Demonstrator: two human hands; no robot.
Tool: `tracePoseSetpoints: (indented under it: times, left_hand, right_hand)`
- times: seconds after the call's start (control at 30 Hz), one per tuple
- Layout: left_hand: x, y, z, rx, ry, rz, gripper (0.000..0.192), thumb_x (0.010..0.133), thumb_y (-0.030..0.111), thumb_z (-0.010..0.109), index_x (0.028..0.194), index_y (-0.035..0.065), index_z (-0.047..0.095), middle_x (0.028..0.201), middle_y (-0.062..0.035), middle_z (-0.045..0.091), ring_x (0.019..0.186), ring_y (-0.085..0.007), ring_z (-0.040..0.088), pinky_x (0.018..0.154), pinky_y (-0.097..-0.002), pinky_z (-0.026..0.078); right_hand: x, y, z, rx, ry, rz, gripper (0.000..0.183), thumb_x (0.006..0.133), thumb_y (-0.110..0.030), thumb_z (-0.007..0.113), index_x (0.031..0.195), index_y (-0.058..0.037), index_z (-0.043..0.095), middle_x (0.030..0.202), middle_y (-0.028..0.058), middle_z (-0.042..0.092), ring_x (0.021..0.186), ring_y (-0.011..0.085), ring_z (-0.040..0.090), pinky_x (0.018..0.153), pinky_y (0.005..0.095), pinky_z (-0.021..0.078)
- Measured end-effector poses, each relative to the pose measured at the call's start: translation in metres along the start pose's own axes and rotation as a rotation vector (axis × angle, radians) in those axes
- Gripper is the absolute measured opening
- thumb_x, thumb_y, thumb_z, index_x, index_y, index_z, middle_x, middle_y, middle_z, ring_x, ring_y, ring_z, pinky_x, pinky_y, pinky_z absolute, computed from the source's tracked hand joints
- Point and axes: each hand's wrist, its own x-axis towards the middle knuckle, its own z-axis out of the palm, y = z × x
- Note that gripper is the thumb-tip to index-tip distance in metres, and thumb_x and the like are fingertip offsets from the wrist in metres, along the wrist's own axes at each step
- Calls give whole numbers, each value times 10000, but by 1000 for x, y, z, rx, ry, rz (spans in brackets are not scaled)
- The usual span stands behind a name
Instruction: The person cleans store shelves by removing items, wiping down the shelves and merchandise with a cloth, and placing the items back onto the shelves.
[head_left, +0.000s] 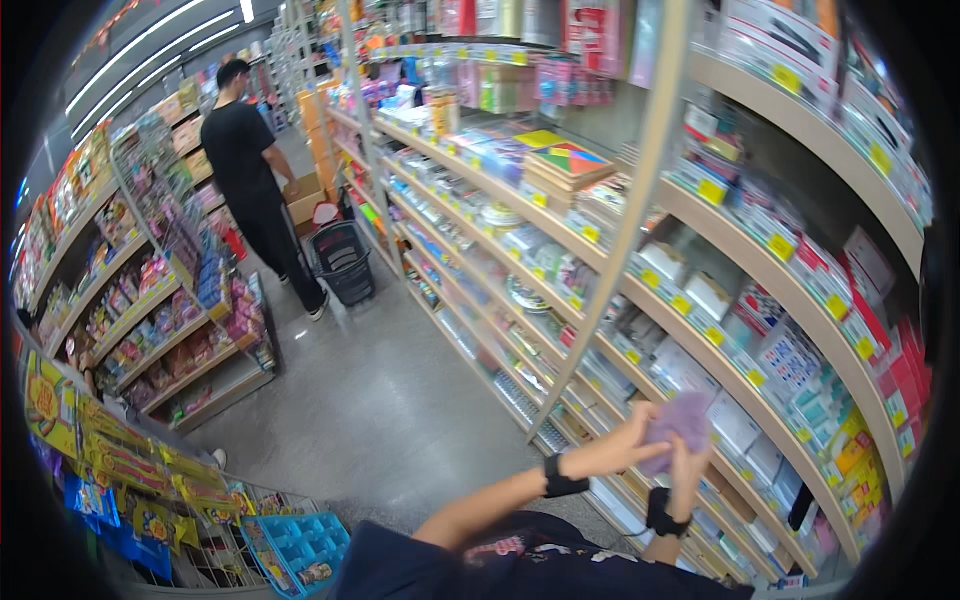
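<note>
A crumpled purple cloth (679, 431) is held between both hands, in front of the shelves at the lower right. My left hand (634, 442) grips its left side, with the fingers across its lower edge. My right hand (688, 459) grips it from below. Black bands go round both wrists. Behind the cloth are wooden-edged shelves (739, 349) full of small packaged goods with yellow price tags. The cloth does not plainly touch the shelf.
A person in black (240, 150) stands up the aisle beside a dark plastic basket (343, 262) and a cardboard box (306, 201). Stocked shelves (157, 300) line the left. A blue compartment tray (300, 547) and hanging snack packets (124, 457) are at the lower left.
</note>
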Motion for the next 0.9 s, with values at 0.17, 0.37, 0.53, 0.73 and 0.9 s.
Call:
tracePoseSetpoints:
  times: [0.17, 0.37, 0.53, 0.73, 0.9]
  left_hand:
    - [-136, -53, -154, 185, 576, -46, 717, 828, 323, 694, 1272, -37, 260, 1254, -179, 381, 1216, -212, 370, 1009, -318, 343]
    - [-265, -26, -227, 60, 870, -234, 747, 838, 295, 685, 1384, 11, 260, 1327, -122, 426, 1218, -182, 410, 1019, -333, 349]
    - [-327, -40, -262, -34, 1053, -316, 716, 829, 298, 693, 1363, 1, 321, 1307, -134, 457, 1210, -190, 425, 1017, -329, 354]
    - [-344, -59, -339, -314, 1119, -362, 623, 828, 257, 699, 1322, 7, 413, 1287, -107, 502, 1163, -176, 479, 1002, -329, 385]
    - [-291, -48, -454, -80, 1122, -303, 665, 799, 240, 725, 1328, 13, 393, 1267, -106, 513, 1150, -174, 485, 983, -325, 402]
  right_hand:
    - [-33, -49, 217, 283, -751, 145, 444, 731, -36, 666, 1152, 30, 538, 1039, 103, 628, 947, 170, 605, 849, 299, 473]
    - [-97, -59, 382, 387, -1271, 173, 418, 721, -92, 703, 1106, 11, 580, 1002, 95, 650, 930, 157, 611, 813, 295, 479]
    - [-130, -51, 471, 347, -1639, 60, 387, 704, -122, 729, 1051, -3, 606, 934, 113, 670, 857, 140, 616, 768, 304, 492]
    - [-127, -50, 572, 441, -1892, 246, 444, 706, -160, 763, 1082, -6, 583, 1013, 106, 626, 943, 149, 579, 816, 297, 469]
    - [-64, -26, 680, 479, -1786, -226, 422, 734, -107, 745, 1102, -35, 552, 1096, 79, 540, 1042, 165, 520, 898, 304, 436]
